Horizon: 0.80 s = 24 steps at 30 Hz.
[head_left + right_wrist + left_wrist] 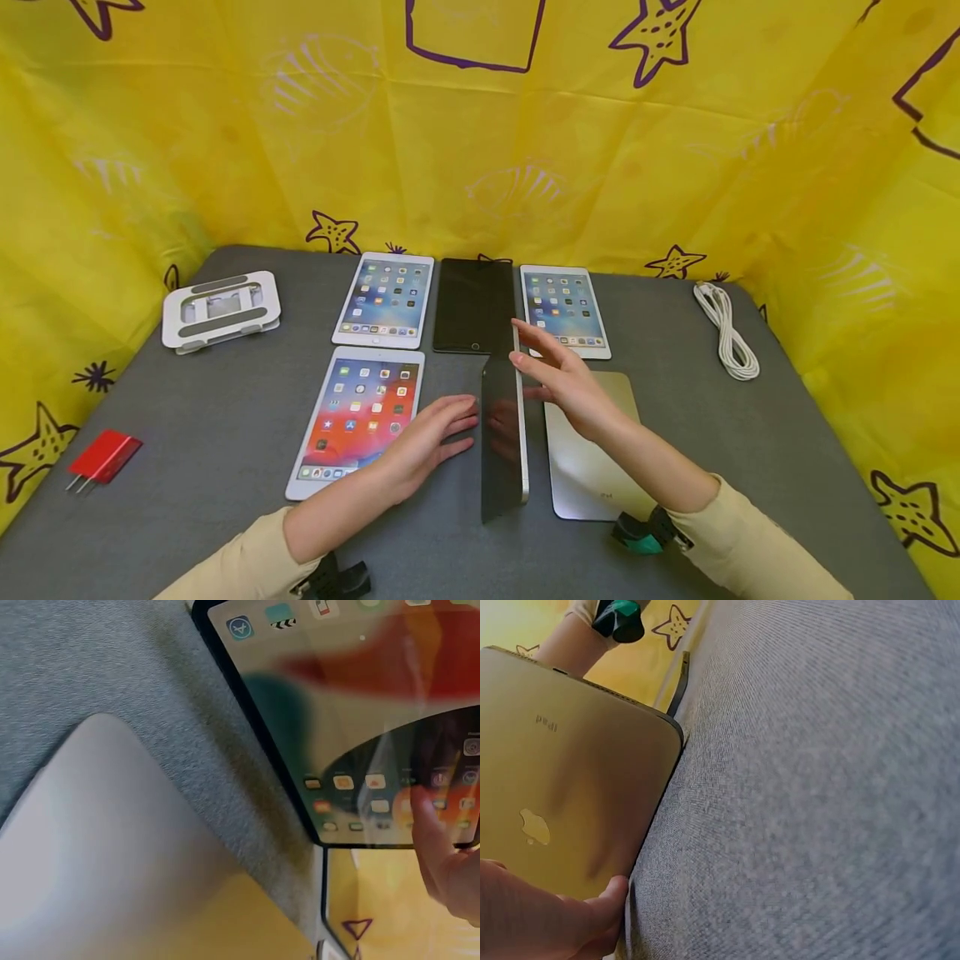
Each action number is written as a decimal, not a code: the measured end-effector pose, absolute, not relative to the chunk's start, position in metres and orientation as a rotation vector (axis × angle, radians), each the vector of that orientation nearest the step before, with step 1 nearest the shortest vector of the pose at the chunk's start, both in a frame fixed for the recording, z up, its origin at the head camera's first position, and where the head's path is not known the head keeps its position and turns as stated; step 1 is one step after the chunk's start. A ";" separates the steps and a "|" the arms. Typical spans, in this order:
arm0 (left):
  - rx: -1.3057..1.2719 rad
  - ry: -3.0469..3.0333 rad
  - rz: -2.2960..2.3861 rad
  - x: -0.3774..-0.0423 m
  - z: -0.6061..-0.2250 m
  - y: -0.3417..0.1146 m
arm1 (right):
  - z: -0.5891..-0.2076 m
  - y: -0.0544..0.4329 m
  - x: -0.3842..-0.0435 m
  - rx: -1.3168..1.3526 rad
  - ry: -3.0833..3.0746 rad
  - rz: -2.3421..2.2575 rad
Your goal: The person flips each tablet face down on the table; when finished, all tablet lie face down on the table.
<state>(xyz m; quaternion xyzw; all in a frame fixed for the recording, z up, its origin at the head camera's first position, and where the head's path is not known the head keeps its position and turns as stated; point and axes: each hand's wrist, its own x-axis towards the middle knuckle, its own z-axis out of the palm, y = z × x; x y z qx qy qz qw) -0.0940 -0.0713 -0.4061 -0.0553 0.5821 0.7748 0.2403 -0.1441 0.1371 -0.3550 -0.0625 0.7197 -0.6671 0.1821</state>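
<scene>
Edgewise, a tablet [501, 467] stands between left hand [433, 435] and right hand [564, 379], both loosely spread; surface [442, 558] stretches toward six o'clock.

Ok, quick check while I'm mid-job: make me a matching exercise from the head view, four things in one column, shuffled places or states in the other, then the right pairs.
Things:
1. Red charger
2. Tablet between the left hand and right hand
3. White cable
4. White stand

Places or states:
A. Right side, bundled
B. Left side, toward the back
C. Left side, toward the front, prongs showing
D. Standing on edge

Right pairs: 1-C, 2-D, 3-A, 4-B
</scene>
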 end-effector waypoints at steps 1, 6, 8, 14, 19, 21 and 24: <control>-0.144 1.584 2.120 -0.094 -0.406 -0.072 | -0.356 0.139 -0.144 -0.160 2.019 -1.887; -0.120 1.559 2.107 -0.096 -0.407 -0.073 | -0.360 0.150 -0.140 -0.081 1.979 -1.916; -0.117 1.557 2.104 -0.097 -0.407 -0.074 | -0.362 0.155 -0.139 -0.046 1.959 -1.940; -0.102 1.566 2.109 -0.097 -0.408 -0.077 | -0.368 0.166 -0.135 0.063 1.920 -2.009; -0.106 1.586 2.096 -0.096 -0.408 -0.080 | -0.377 0.174 -0.133 0.156 1.917 -2.046; -0.105 1.598 2.088 -0.096 -0.408 -0.082 | -0.381 0.176 -0.132 0.181 1.914 -2.070; -0.111 1.638 2.078 -0.095 -0.406 -0.083 | -0.389 0.178 -0.132 0.186 1.912 -2.101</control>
